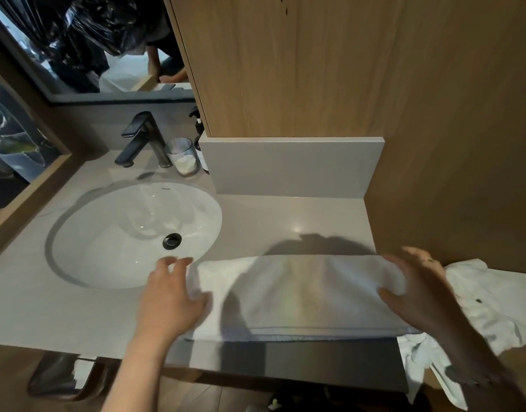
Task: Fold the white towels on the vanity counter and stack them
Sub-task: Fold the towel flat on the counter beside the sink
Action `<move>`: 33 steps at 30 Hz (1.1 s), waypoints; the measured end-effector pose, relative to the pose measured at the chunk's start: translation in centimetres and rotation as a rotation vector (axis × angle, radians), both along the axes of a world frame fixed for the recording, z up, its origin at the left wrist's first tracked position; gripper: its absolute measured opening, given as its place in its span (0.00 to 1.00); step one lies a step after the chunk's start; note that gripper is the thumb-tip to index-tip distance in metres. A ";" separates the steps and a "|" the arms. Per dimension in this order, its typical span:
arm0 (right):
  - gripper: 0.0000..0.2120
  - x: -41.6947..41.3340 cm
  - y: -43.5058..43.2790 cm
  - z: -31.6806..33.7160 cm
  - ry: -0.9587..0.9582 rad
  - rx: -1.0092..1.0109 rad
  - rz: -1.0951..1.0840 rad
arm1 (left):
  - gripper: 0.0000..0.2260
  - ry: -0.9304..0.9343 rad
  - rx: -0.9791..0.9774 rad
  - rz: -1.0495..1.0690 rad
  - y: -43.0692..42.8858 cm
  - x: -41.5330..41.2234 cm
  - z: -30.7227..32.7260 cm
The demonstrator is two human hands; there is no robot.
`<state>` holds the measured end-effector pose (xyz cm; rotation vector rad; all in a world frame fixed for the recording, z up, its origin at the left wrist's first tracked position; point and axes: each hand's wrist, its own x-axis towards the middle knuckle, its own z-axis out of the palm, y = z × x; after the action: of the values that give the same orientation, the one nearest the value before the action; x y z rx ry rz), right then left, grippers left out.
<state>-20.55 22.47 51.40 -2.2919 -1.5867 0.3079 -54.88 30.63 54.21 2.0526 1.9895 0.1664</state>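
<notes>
Overhang is the nearest hazard: the front hem of the folded white terry towel [300, 295] runs right along the front edge of the pale grey stone vanity counter [62, 307], so a pull toward the body could probably tip it off onto the floor.

The left hand [169, 298] sits at the towel's left end, fingers spread wide, thumb touching the cloth and the other fingertips hovering over the rim of the round white basin [130, 233]; it grips nothing. The right hand [419, 286] is open too, fingers loosely splayed and curved over the towel's right end, resting rather than pinching. With neither end held, the next fold may start crooked, or the layers may slide apart.

Just right of that hand, a crumpled white cloth heap [487, 304] hangs partly off the counter's end beside the brown wood panel [464, 144]. A careless sweep of the arm could drag it down.

Farther back, the left end lies close to the basin; if pushed leftward it might droop into the bowl, which could be damp. Beyond, a clear glass tumbler [182, 156] stands beside the black metal tap [142, 138], well apart from the towel and unlikely to be struck.
</notes>
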 end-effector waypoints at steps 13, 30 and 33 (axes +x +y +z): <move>0.35 -11.4 3.9 -5.7 -0.148 -0.096 0.401 | 0.29 0.089 -0.047 -0.497 -0.8 9.1 -7.6; 0.54 -2.5 1.9 -5.0 -0.203 -0.242 0.110 | 0.42 0.048 -0.103 -0.045 -0.6 4.9 -7.1; 0.47 -2.5 2.2 -4.2 -0.215 -0.309 0.147 | 0.38 0.021 -0.129 -0.063 -0.1 4.6 -6.7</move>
<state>-23.01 24.70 47.24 -2.5113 -1.9386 0.3760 -50.29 30.51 47.53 2.0398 1.8927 0.0030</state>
